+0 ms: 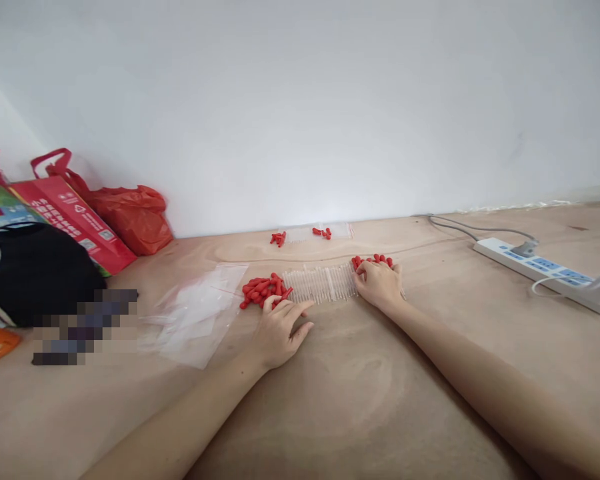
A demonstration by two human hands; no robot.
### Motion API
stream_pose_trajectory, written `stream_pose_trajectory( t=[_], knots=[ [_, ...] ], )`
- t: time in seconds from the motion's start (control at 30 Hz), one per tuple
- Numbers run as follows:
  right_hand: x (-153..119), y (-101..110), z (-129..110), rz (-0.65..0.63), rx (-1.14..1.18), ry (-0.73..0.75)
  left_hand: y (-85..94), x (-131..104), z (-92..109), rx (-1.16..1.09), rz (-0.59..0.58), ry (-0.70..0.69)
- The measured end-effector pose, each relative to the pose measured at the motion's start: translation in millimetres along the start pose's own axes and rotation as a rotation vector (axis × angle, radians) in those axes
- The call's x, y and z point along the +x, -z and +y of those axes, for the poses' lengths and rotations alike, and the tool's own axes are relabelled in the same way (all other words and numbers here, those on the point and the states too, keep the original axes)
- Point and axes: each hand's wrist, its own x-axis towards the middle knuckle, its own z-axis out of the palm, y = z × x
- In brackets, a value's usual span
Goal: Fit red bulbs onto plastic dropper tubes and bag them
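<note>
A heap of red bulb-shaped pieces (pixel 263 291) lies at the left end of a row of thin clear tubes (pixel 315 285). My left hand (pixel 280 330) rests beside this heap, fingers stretched out and thumb apart, fingertips close to the nearest red pieces and tube ends. At the row's right end is a second group of red bulb-shaped pieces (pixel 380 259). My right hand (pixel 379 283) bends over it with curled fingers closed. Whatever lies under those fingertips is hidden by the hand.
Clear plastic bags (pixel 195 313) lie to the left. Near the wall sits a small bag of tubes (pixel 300 235) with red pieces. A power strip (pixel 545 267) stands on the right. Red bags (pixel 130 213) and a black bag (pixel 40 273) crowd the left side.
</note>
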Motion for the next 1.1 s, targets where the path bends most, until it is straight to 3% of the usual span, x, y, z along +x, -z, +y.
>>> stream_pose_trajectory(
  t=[0.4, 0.57, 0.73, 0.97, 1.1],
  knots=[
    [3, 5, -6, -0.133, -0.064, -0.050, -0.6, 1, 1, 0.033, 0.020, -0.016],
    [10, 5, -11, -0.169, -0.051, -0.125, -0.7, 2, -4, 0.246, 0.201, 0.115],
    [15, 2, -12, -0.177, -0.014, -0.147, 2.0, 6, -22, 0.443, 0.363, 0.222],
    [16, 10, -13, -0.289, -0.003, -0.221, -3.5, 14, -37, 0.514, 0.251, 0.225],
    [12, 17, -11, -0.269, 0.021, -0.131, -5.8, 17, -36, 0.498, 0.211, 0.225]
  ],
)
